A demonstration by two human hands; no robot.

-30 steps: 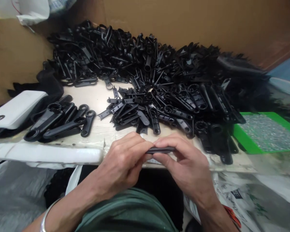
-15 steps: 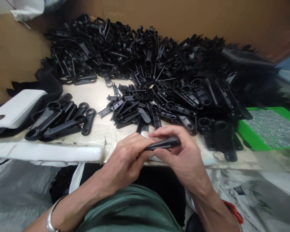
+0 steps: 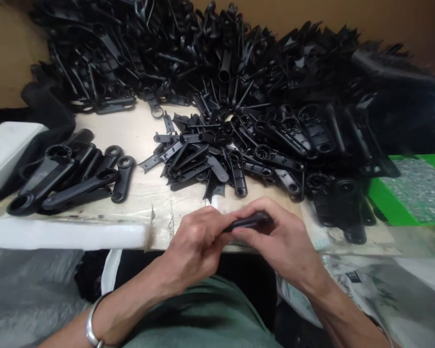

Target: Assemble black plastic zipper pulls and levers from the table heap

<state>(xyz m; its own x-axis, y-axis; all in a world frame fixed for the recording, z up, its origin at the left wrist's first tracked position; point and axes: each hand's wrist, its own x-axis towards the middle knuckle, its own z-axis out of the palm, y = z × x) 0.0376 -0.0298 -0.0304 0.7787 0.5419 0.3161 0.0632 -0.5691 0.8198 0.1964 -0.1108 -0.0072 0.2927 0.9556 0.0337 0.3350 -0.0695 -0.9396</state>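
Note:
A black plastic handle part (image 3: 249, 222) is held level between both hands, just above the table's front edge. My left hand (image 3: 199, 237) is closed on its left end, and the fingers cover that end. My right hand (image 3: 275, 237) grips the other end between thumb and fingers. Beyond the hands lies a heap of small flat black plastic pieces (image 3: 192, 154). Longer ring-ended black parts (image 3: 282, 159) are piled to its right, some with their ribbed insides facing up.
At the left rest several black ring-ended handles (image 3: 79, 179) beside a white box (image 3: 10, 150). White foam (image 3: 65, 234) lines the front edge. A green tray (image 3: 387, 198) of small metal pieces stands at the right. A large black heap (image 3: 174, 58) lies against the cardboard wall (image 3: 293, 12).
Between my hands the black part has been turned, showing its broader side half a second ago, and tilted again now. The camera view has dipped and come closer to the table.

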